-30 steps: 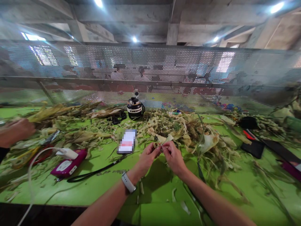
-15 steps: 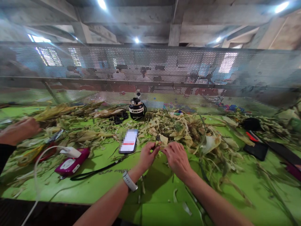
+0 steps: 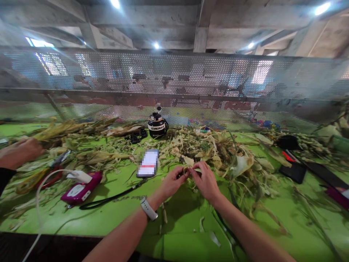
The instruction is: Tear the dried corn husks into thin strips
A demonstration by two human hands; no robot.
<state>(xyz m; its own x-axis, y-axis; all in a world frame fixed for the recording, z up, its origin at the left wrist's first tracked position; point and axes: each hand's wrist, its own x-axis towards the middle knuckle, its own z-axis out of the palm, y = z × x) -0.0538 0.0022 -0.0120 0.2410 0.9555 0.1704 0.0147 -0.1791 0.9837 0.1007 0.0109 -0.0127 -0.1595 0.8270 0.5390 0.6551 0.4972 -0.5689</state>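
My left hand point(image 3: 176, 179), with a white watch point(image 3: 148, 209) on its wrist, is closed in a pinch in front of the leaf heap. Fingertip to fingertip with it, my right hand point(image 3: 204, 180) is also pinched shut. Between them is a small piece of corn husk point(image 3: 186, 170), mostly hidden by the fingers. A pale husk flap point(image 3: 188, 161) shows just beyond the fingertips; I cannot tell if it belongs to the held piece. Behind lies a heap of dry husks and shreds point(image 3: 215, 145). A phone point(image 3: 148, 163) with a lit screen lies left of my hands.
A magenta power strip point(image 3: 81, 189) with a white plug and cable sits left, near scissors point(image 3: 50, 178). Another person's hand point(image 3: 23, 153) reaches in at far left. A black "ENERGY" jar point(image 3: 157, 126) stands before the perforated metal screen point(image 3: 174, 76). Black flat items point(image 3: 293, 171) lie right.
The view has shifted slightly. My fingers have drawn closer together, the right fingers curling over the left fingertips. The other person's hand stays at far left.
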